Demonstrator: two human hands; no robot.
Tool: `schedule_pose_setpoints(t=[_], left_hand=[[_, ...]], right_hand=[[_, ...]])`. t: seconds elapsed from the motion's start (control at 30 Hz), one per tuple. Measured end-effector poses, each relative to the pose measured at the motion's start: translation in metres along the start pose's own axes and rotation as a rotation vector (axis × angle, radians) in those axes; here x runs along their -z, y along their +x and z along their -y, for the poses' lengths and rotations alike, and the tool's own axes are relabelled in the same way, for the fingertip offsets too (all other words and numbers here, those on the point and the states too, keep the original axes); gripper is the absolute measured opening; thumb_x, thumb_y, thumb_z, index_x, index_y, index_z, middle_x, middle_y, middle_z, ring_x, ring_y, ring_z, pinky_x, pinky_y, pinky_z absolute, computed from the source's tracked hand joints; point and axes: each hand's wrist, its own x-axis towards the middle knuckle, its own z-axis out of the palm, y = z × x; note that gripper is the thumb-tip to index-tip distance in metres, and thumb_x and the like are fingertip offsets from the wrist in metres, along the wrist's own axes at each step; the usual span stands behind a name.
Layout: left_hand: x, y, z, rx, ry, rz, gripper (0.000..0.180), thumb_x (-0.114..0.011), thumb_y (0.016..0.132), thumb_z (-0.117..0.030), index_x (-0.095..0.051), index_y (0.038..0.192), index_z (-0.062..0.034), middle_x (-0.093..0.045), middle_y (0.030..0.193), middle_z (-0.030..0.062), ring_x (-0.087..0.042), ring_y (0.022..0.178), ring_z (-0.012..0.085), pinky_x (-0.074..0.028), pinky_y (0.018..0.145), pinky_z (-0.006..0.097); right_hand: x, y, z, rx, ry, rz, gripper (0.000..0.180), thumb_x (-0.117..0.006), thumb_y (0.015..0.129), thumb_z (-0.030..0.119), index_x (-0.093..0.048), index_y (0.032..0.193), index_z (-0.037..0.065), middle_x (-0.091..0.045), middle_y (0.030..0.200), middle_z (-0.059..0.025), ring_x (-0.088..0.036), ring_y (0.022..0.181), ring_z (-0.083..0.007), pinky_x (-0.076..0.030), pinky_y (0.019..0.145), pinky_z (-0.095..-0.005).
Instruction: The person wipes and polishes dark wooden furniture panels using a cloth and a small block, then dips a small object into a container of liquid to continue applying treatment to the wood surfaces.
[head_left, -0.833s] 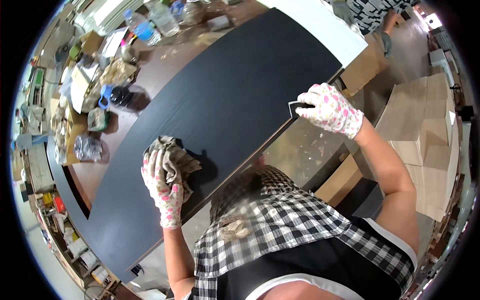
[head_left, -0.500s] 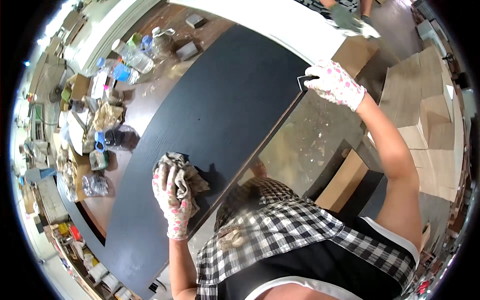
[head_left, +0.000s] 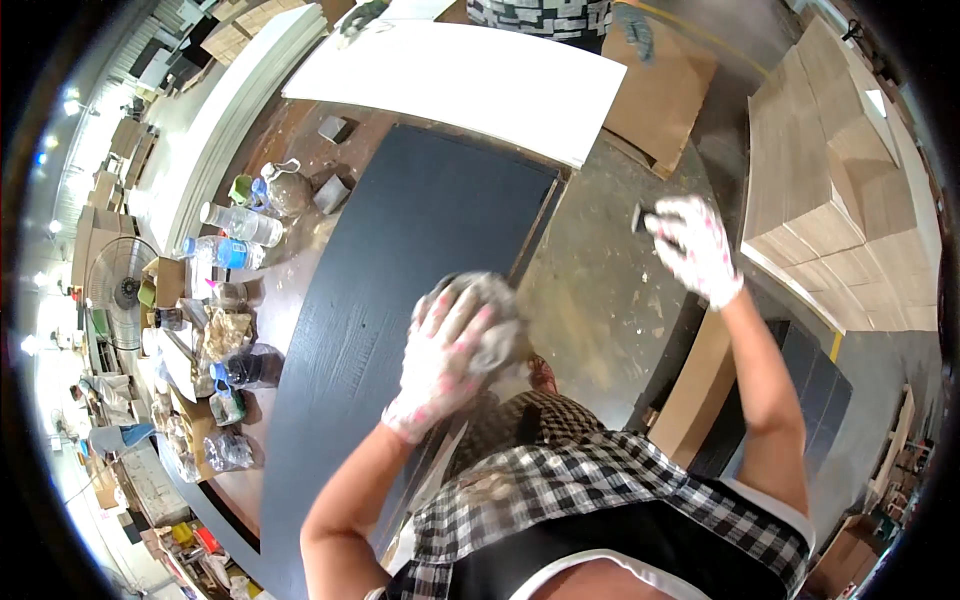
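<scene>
A long dark panel (head_left: 390, 240) with visible grain lies on the table. My left hand (head_left: 440, 360), in a white glove with pink spots, is closed around a crumpled grey rag (head_left: 497, 335) at the panel's right edge. Whether the rag touches the panel is unclear. My right hand (head_left: 697, 248), gloved alike, is out past the panel on the right, above the floor. Its fingers pinch a small dark block-like piece (head_left: 640, 218), whose exact kind I cannot make out.
Plastic bottles (head_left: 240, 222) and small grey blocks (head_left: 331, 194) stand on the brown table (head_left: 300, 150). A white board (head_left: 470, 75) lies beyond the panel, with a co-worker's gloved hand (head_left: 365, 15) on it. Stacked cardboard (head_left: 830, 180) rises right; an open carton (head_left: 690, 390) sits below my right arm.
My left hand has carried the rag farther along the panel and rightward to its edge. My right hand has come away from the panel's far corner with the dark piece. The view has shifted.
</scene>
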Motion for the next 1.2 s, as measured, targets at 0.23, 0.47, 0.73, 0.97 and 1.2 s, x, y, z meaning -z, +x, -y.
schedule_pose_setpoints(t=[0.23,0.47,0.73,0.97,1.2], left_hand=[[-0.064,0.149,0.03,-0.201,0.052,-0.221,0.051,-0.067,0.08,-0.028,-0.057,0.124,-0.004,-0.051,0.135,0.0158,-0.044,0.128,0.037,-0.033,0.108,0.051],[-0.048,0.036,0.006,-0.001,0.056,-0.079,0.069,-0.072,0.075,-0.029,-0.05,0.137,-0.0102,-0.042,0.145,0.0158,-0.039,0.135,0.0351,-0.026,0.112,0.057],[0.024,-0.285,-0.061,0.678,0.149,-0.107,0.057,-0.077,0.072,-0.024,-0.06,0.125,-0.011,-0.052,0.138,0.0158,-0.048,0.129,0.0386,-0.038,0.107,0.053],[0.016,-0.335,-0.108,1.116,0.073,-0.466,0.029,-0.056,0.09,-0.018,-0.065,0.116,-0.0085,-0.057,0.131,0.0125,-0.048,0.126,0.0335,-0.035,0.109,0.048],[-0.004,-0.277,-0.166,1.022,0.232,-0.573,0.065,-0.075,0.066,-0.013,-0.056,0.127,-0.0072,-0.056,0.132,0.0134,-0.051,0.125,0.0339,-0.037,0.105,0.054]], right_hand=[[-0.016,-0.08,0.065,-0.252,0.223,-0.065,0.04,-0.074,0.069,-0.001,-0.068,0.106,0.013,-0.064,0.107,-0.0124,-0.061,0.096,-0.0326,-0.051,0.083,-0.0412],[-0.035,-0.046,0.086,-0.273,0.366,-0.13,0.032,-0.07,0.076,-0.003,-0.068,0.106,0.009,-0.062,0.112,-0.0112,-0.06,0.104,-0.028,-0.048,0.092,-0.0377],[-0.071,0.048,0.163,0.127,0.47,-0.105,0.039,-0.072,0.074,-0.006,-0.069,0.109,0.009,-0.063,0.113,-0.0096,-0.06,0.104,-0.0269,-0.049,0.09,-0.0378],[-0.076,0.067,0.2,0.238,0.662,-0.022,0.032,-0.069,0.079,-0.005,-0.068,0.109,0.006,-0.063,0.115,-0.0115,-0.06,0.108,-0.0249,-0.049,0.094,-0.0361],[-0.07,0.077,0.234,0.419,0.91,0.19,0.033,-0.067,0.082,-0.005,-0.066,0.113,0.004,-0.061,0.118,-0.0118,-0.059,0.111,-0.0247,-0.047,0.096,-0.0358]])
